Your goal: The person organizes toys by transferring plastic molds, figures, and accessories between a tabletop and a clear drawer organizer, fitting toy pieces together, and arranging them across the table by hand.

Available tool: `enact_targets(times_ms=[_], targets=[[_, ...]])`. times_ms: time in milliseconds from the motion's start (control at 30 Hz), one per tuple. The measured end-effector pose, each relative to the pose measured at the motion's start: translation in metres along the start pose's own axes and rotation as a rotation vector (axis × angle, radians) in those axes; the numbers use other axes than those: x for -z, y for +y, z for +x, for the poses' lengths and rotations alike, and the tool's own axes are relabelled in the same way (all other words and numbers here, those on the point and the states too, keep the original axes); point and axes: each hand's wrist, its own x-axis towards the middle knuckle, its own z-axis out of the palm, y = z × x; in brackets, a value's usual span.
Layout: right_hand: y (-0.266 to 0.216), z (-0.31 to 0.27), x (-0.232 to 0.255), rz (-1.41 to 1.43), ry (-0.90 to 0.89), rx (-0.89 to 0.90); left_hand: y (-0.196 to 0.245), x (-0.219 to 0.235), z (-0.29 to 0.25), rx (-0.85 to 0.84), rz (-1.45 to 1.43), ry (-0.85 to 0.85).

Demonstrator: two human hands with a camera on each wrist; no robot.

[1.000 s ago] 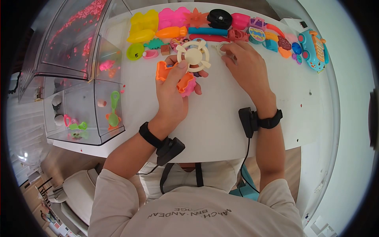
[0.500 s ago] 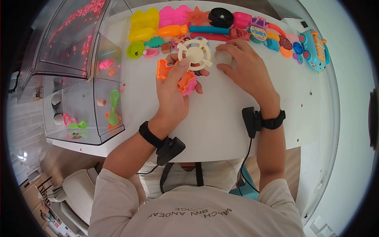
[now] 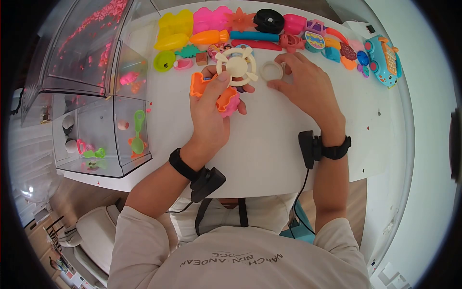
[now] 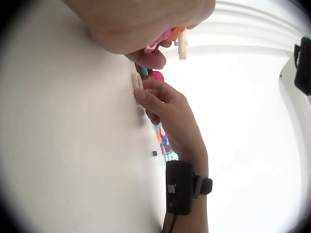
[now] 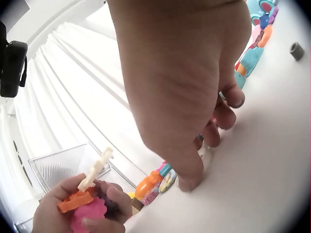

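Observation:
In the head view my left hand holds a bunch of toys: a cream wheel-shaped piece under the thumb, an orange shape cutter and a pink scalloped piece. The right wrist view shows the cream wheel edge-on above the orange cutter. My right hand pinches the right side of a whitish round ring with thumb and fingers. From the left wrist view, that ring lies close along the white tabletop, thumb tip at its edge.
Colourful toys line the table's far side: yellow and pink moulds, a blue roller, a black round piece, a small wooden block. A blue toy car stands far right. Clear bins stand at left.
My right hand has drawn back from the far toys, slightly nearer and to the right, and the ring now shows more fully beside its fingers. My left hand keeps its hold almost unmoved.

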Motion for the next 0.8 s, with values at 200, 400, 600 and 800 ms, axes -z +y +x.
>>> enact_targets(times_ms=[200, 400, 600, 800], targets=[[-0.002, 0.006, -0.011, -0.036, 0.113, -0.116, -0.002, 0.0, 0.001, 0.003, -0.003, 0.0], [-0.001, 0.009, -0.02, -0.003, 0.17, -0.09, -0.001, 0.0, 0.0, -0.002, 0.005, -0.009], [0.0, 0.012, -0.026, 0.064, 0.215, -0.066, 0.0, 0.0, 0.0, 0.017, 0.047, -0.002], [-0.002, 0.012, -0.027, 0.067, 0.197, -0.089, -0.001, 0.001, 0.0, 0.033, 0.083, -0.011]])
